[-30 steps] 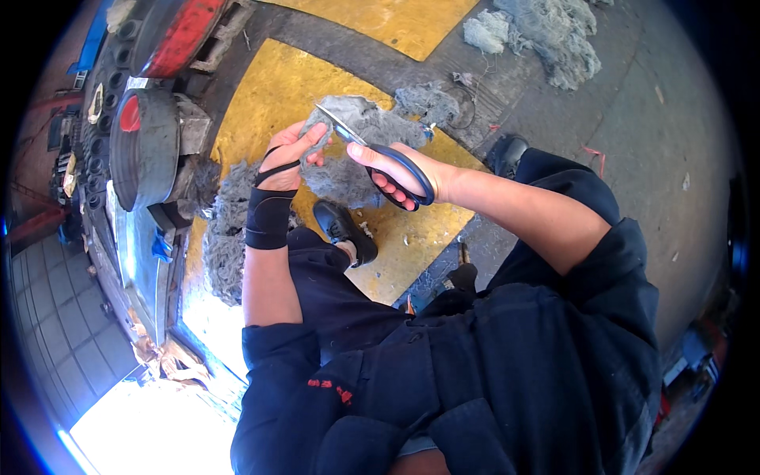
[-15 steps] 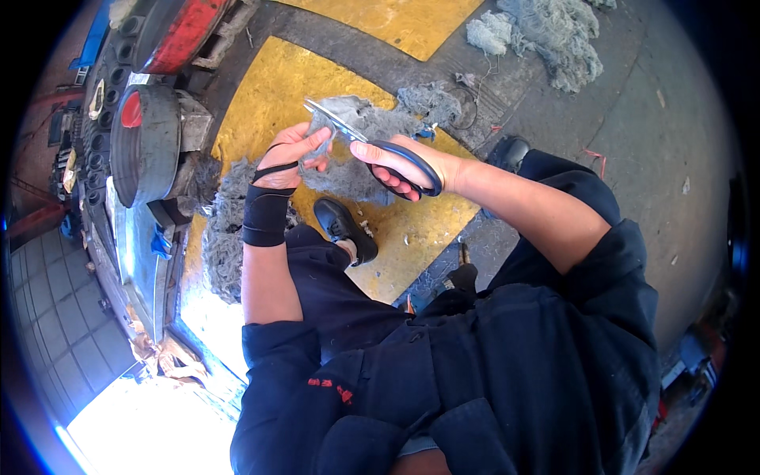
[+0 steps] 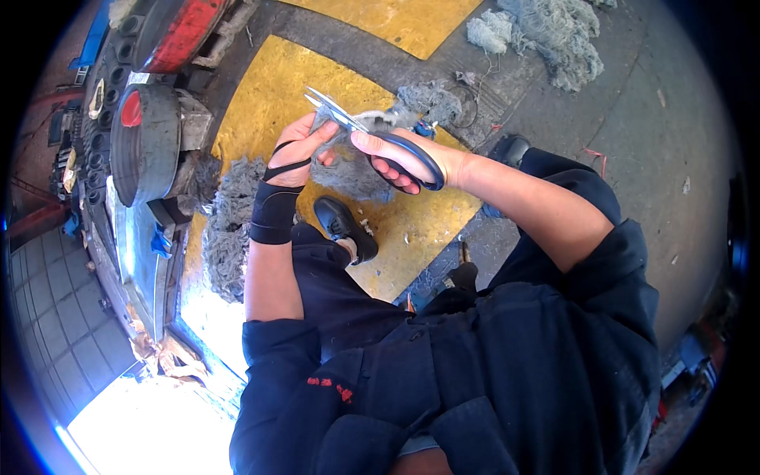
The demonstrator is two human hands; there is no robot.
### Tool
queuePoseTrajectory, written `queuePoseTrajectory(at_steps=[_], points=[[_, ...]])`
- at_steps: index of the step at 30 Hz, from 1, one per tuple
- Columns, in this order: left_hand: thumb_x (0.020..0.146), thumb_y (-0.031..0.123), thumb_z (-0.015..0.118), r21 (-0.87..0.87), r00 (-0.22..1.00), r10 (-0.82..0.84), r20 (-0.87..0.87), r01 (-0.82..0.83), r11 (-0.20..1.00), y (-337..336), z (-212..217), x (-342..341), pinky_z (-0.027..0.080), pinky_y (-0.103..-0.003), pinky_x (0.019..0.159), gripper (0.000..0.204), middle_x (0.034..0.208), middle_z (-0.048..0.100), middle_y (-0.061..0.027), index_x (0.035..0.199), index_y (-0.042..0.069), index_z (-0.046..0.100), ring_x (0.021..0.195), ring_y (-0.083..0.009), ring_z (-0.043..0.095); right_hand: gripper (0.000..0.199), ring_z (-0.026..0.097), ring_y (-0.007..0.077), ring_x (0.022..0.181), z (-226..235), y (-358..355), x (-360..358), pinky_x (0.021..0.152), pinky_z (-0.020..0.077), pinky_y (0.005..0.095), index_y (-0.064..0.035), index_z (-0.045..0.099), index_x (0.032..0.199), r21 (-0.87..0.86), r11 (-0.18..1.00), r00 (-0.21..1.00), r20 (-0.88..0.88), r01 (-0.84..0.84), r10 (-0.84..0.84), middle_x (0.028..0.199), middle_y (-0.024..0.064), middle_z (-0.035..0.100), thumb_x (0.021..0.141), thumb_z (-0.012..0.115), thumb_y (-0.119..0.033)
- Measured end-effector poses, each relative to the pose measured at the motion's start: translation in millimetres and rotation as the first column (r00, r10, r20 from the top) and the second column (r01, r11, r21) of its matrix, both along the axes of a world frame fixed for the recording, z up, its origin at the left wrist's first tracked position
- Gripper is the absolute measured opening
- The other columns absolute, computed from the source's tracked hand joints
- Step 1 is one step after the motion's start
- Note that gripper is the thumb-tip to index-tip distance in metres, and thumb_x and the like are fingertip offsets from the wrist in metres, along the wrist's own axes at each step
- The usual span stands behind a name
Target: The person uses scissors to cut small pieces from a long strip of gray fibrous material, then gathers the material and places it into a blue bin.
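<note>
1. I see my right hand (image 3: 412,158) with its fingers wrapped tight in the blue handles of the scissors (image 3: 372,138).
2. My left hand (image 3: 301,150) pinches a grey rag (image 3: 352,170) with fingers closed on it.
3. The scissor blades are open, up by the rag, above the yellow floor (image 3: 269,95).

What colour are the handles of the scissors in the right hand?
Dark blue handles on metal scissors, seen in the head view.

A small white rectangular label (image 3: 137,78) sits on the grey machine's (image 3: 150,142) top edge.
</note>
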State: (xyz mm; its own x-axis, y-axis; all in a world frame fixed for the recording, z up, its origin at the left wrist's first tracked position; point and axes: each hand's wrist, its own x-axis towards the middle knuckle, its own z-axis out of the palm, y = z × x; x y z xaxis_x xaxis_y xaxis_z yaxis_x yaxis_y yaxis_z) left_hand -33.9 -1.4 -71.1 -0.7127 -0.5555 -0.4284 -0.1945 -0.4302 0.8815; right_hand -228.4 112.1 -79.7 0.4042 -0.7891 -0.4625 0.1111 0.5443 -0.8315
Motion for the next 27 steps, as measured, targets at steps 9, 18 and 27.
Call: queuePoseTrajectory(at_steps=[9, 18, 27], points=[[0.093, 0.021, 0.055, -0.039, 0.996, 0.027, 0.09, -0.023, 0.999, 15.3, 4.9, -15.1, 0.035, -0.02, 0.053, 0.021, 0.075, 0.054, 0.0024, 0.104, 0.003, 0.061, 0.054, -0.0048, 0.039, 0.056, 0.055, 0.0119, 0.051, 0.8, -37.3, -42.0, 0.052, 0.0439, 0.0222, -0.0004, 0.057, 0.089, -0.516, 0.838, 0.812, -0.405, 0.178, -0.421, 0.068, 0.0063, 0.059, 0.074, 0.073, -0.052], [0.094, 0.018, 0.055, 0.053, 0.989, 0.108, -0.099, -0.103, 0.993, 12.4, 2.4, -15.3, 0.038, -0.024, 0.055, 0.028, 0.068, 0.046, 0.0022, 0.114, -0.001, 0.054, 0.055, -0.0066, 0.037, 0.027, 0.062, 0.0198, 0.07, -19.0, -37.2, -15.3, 0.07, 0.0494, 0.0319, -0.0014, 0.054, 0.092, -0.54, 0.839, 0.76, -0.517, 0.068, -0.394, 0.076, 0.0111, 0.063, 0.076, 0.071, -0.017], [0.09, 0.02, 0.06, -0.411, 0.939, 0.343, -0.016, -0.319, 0.854, -26.2, -3.5, 80.4, 0.039, -0.025, 0.084, 0.033, 0.1, 0.063, -0.0032, 0.116, 0.001, 0.056, 0.088, -0.011, 0.053, 0.027, 0.066, 0.0297, 0.075, 16.6, -41.0, -105.2, 0.068, 0.0505, 0.0392, -0.0015, 0.062, 0.082, -0.637, 0.655, 0.307, -0.581, 0.406, -0.754, 0.077, 0.0167, 0.065, 0.076, 0.066, -0.028]])
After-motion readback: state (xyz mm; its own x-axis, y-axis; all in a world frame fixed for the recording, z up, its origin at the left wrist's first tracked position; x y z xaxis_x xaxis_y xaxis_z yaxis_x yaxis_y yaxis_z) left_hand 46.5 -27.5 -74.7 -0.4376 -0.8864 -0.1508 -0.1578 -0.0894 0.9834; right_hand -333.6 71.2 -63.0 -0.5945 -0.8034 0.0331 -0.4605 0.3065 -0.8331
